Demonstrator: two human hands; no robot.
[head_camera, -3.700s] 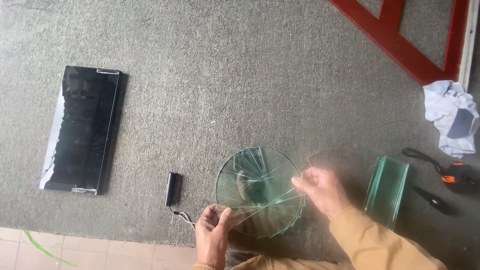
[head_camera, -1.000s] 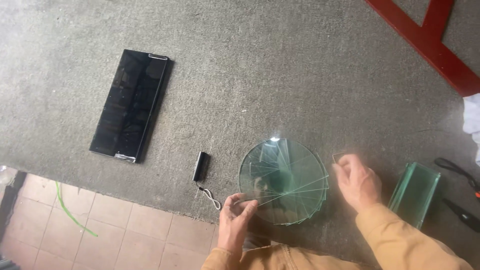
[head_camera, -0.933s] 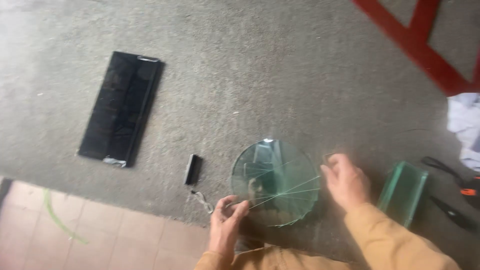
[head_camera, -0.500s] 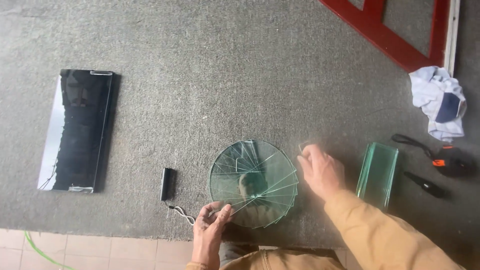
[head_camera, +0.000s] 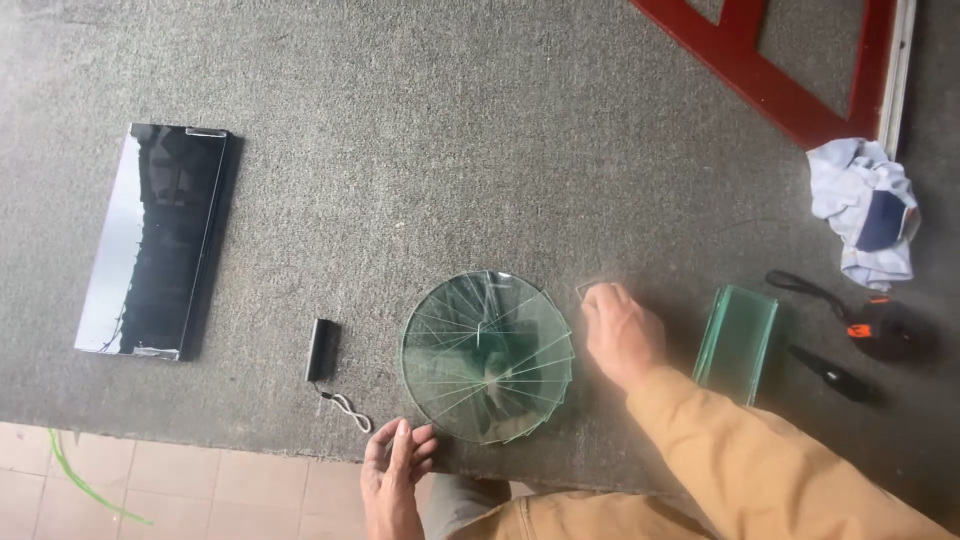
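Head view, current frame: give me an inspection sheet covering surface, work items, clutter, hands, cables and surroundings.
Surface: grey rough carpet, edged by a tiled floor at the bottom.
Work items: round fan of overlapping glass strips lying flat; stack of glass strips to its right.
Clutter: dark reflective panel far left; small black device; crumpled cloth; black tools with an orange part.
Hands: left hand open at the fan's lower left edge; right hand on the carpet right of the fan, fingertips at a small glass piece.
Cables: short white cord from the black device.
Surroundings: red frame top right.
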